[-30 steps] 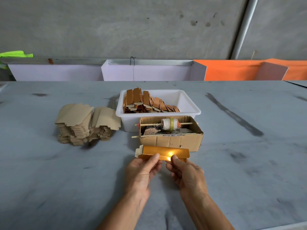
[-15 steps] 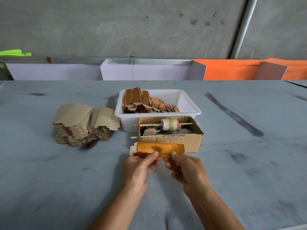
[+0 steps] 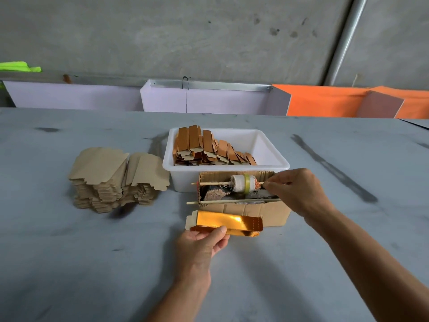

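Note:
My left hand [image 3: 204, 240] pinches the near left edge of a long gold foil carton [image 3: 228, 221], held just above the grey table in front of a small cardboard box [image 3: 246, 209]. A thin wooden stick [image 3: 213, 183] lies across the top of that box and carries a wrapped roll [image 3: 243, 183]. My right hand [image 3: 294, 194] reaches over the box's right end, and its fingertips pinch the stick's right end beside the roll. Dark scraps lie inside the box, partly hidden.
A white plastic tub [image 3: 226, 169] behind the box holds several folded orange-brown cartons [image 3: 209, 147]. A stack of flat tan carton blanks [image 3: 116, 180] sits to the left. White and orange panels [image 3: 209, 98] line the far table edge below a concrete wall.
My right hand has let go of the gold carton and moved up and right to the stick on the cardboard box. My left hand alone holds the carton now.

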A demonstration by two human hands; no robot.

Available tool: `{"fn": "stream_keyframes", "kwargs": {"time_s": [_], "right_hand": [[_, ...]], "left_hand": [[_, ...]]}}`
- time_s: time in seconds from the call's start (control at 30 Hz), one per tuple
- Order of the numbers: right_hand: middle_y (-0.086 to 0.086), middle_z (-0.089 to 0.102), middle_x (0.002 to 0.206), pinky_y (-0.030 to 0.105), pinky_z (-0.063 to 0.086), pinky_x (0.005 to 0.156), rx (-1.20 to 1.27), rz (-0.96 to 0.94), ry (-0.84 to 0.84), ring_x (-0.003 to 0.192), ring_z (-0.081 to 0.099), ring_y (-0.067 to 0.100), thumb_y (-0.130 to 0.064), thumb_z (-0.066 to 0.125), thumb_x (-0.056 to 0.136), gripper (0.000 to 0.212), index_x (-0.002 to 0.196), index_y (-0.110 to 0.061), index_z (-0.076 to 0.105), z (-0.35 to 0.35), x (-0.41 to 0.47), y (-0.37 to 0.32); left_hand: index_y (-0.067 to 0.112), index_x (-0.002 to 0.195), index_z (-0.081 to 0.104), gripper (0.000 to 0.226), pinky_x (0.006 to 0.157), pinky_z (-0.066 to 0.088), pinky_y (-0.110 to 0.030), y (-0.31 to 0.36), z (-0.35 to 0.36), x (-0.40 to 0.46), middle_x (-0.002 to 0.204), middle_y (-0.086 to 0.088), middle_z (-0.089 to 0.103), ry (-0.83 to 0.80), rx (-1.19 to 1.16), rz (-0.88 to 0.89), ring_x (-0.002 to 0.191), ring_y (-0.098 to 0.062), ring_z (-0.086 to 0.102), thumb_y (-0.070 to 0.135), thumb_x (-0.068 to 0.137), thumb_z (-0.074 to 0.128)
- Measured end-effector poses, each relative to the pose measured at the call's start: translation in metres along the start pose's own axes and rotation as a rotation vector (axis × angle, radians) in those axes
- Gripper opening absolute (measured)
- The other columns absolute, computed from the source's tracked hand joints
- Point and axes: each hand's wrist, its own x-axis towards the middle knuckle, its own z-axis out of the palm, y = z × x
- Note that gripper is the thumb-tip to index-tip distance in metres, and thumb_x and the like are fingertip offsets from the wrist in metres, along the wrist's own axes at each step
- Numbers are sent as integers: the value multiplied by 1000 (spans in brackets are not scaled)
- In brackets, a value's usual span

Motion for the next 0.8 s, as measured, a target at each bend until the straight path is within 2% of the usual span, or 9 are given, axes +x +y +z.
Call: {"fn": "stream_keyframes", "kwargs": {"time_s": [0.07,0.13,0.2,0.3,0.43,0.5,0.67,0.8], "right_hand": [[-10,57,67,30,48,62,-80,42,-91,71,55,14,-20,66,85,14,93,-14,75,3,12,-5],[-6,57,70,23,43,57,-188,58,-167,71,53,13,-23,65,86,18,97,-11,73,5,20,-9],[1,61,83,17,38,55,-335,36,-251,77,54,13,-24,62,88,23,103,-8,69,9,24,-13],[4,63,90,18,41,58,-376,66,-269,80,59,15,-29,65,86,28,103,-7,67,16,32,-11],[-2,57,79,15,40,51,-400,106,-279,71,56,12,-32,70,80,31,100,-9,62,25,36,-9],[-2,56,80,16,41,51,-372,132,-280,73,55,12,-29,73,78,35,103,-9,59,29,38,-9],[2,60,85,24,53,67,-363,141,-282,81,60,16,-26,76,74,38,102,-7,59,36,42,-8],[-1,56,78,18,47,55,-375,138,-288,70,56,12,-30,77,75,37,98,-11,56,39,44,-8]], "left_hand": [[-3,75,65,10,53,55,-26,0,-1,0,65,-14,69,-4,-3,2,56,-22,66,-11,72,71],[-2,76,66,10,53,55,-26,1,-1,0,65,-13,70,-8,-5,3,57,-23,67,-10,72,71],[-1,76,66,11,53,55,-26,1,-1,0,66,-13,70,-13,-3,3,58,-23,67,-11,73,70],[-1,75,66,11,54,55,-26,1,-2,0,65,-12,70,-19,6,6,57,-23,67,-11,73,70],[0,76,66,11,53,55,-25,2,-2,-1,65,-11,70,-31,7,15,57,-22,67,-10,73,70],[1,76,66,12,53,55,-25,2,-2,-2,65,-11,71,-33,12,23,57,-21,67,-10,73,70],[3,76,67,13,53,55,-25,2,-3,-3,66,-11,71,-36,35,36,57,-20,68,-9,73,71],[4,79,67,13,54,55,-25,3,-2,-4,68,-10,72,-40,62,40,60,-20,69,-7,73,72]]}}
